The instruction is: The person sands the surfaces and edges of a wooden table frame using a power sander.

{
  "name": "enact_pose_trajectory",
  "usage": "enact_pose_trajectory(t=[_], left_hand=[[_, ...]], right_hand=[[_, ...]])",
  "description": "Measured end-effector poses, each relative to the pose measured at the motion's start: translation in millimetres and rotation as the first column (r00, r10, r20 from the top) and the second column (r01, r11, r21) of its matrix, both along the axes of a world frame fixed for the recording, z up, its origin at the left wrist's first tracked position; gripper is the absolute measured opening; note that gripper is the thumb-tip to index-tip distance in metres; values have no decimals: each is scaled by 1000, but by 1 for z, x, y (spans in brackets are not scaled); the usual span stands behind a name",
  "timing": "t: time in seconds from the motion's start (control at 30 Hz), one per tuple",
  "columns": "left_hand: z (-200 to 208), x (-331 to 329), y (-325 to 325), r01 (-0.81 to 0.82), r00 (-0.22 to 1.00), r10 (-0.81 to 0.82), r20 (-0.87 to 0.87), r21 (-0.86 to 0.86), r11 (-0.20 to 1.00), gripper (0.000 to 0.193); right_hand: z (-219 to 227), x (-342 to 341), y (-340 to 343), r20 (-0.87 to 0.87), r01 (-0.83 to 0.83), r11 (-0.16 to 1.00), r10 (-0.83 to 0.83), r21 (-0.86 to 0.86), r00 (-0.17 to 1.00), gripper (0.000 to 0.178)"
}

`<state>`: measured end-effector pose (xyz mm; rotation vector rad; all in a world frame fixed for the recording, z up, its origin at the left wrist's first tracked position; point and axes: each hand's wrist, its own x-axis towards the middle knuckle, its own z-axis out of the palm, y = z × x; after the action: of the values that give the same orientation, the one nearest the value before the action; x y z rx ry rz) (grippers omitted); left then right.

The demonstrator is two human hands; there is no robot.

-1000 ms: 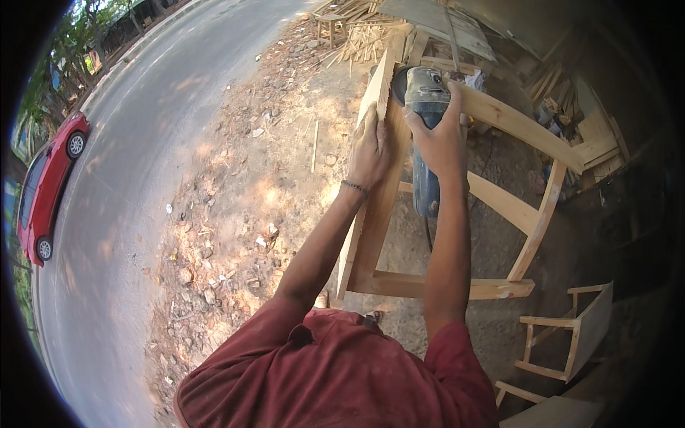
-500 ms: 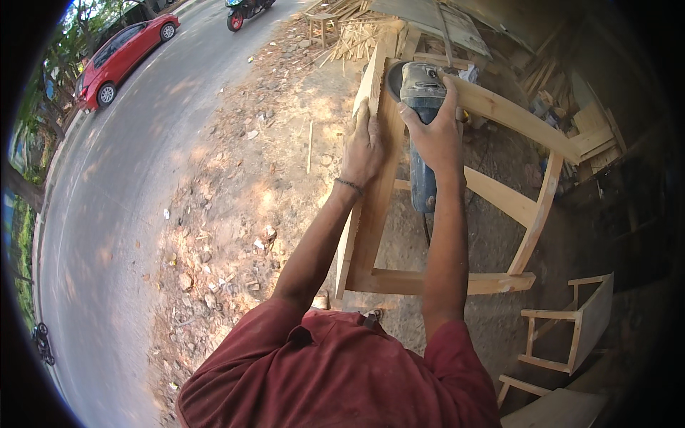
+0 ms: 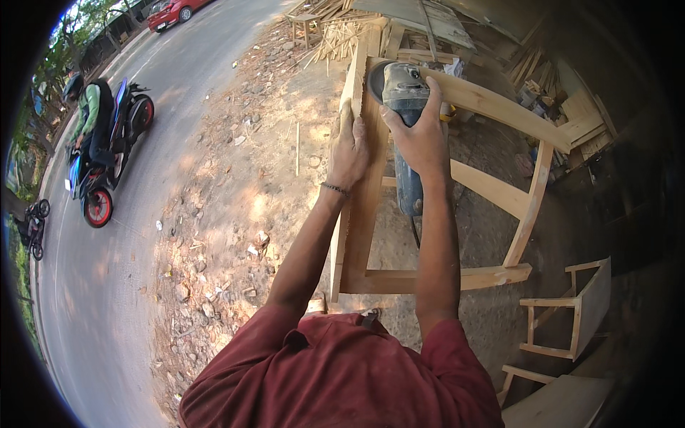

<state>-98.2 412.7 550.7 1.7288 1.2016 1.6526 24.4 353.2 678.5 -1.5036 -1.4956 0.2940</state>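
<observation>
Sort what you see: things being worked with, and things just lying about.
In the job:
- grinder, in the right hand
- wooden frame, left hand on it

Lying about:
- wood scraps
- stool, standing by the scraps
- stones

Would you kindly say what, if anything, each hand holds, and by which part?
Right hand: the angle grinder, by its body near the head. Left hand: on the wooden frame, at its left side; grip unclear.

Sunlight [image 3: 259, 207] dapples stony ground [image 3: 214, 235] beside a grey road [image 3: 107, 307] lined with trees [image 3: 100, 25]; a wooden stool [image 3: 305, 19] stands near scrap wood [image 3: 346, 39].
</observation>
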Motion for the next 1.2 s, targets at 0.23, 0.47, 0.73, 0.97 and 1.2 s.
enact_pose_trajectory(t=[0.23, 0.47, 0.73, 0.97, 1.2], left_hand=[[21, -5, -22, 10, 998, -22, -61, -190, 982, 78], [17, -7, -13, 29, 999, -33, -23, -173, 984, 68], [5, -4, -3, 70, 997, -67, 45, -71, 995, 68], [8, -6, 0, 60, 998, -60, 0, -63, 996, 72], [7, -5, 5, 16, 995, -18, -101, -19, 1000, 72]], right_hand=[[-8, 38, 12, 38, 34, 995, -38, 96, 999, 90], [0, 33, 1, -81, 42, 999, -41, 6, 996, 92], [-2, 9, 3, -32, 36, 999, -36, 1, 999, 91], [1, -5, 3, -52, -7, 1000, 6, -12, 999, 92], [-1, -9, 4, -39, -7, 1000, 7, 10, 999, 93]])
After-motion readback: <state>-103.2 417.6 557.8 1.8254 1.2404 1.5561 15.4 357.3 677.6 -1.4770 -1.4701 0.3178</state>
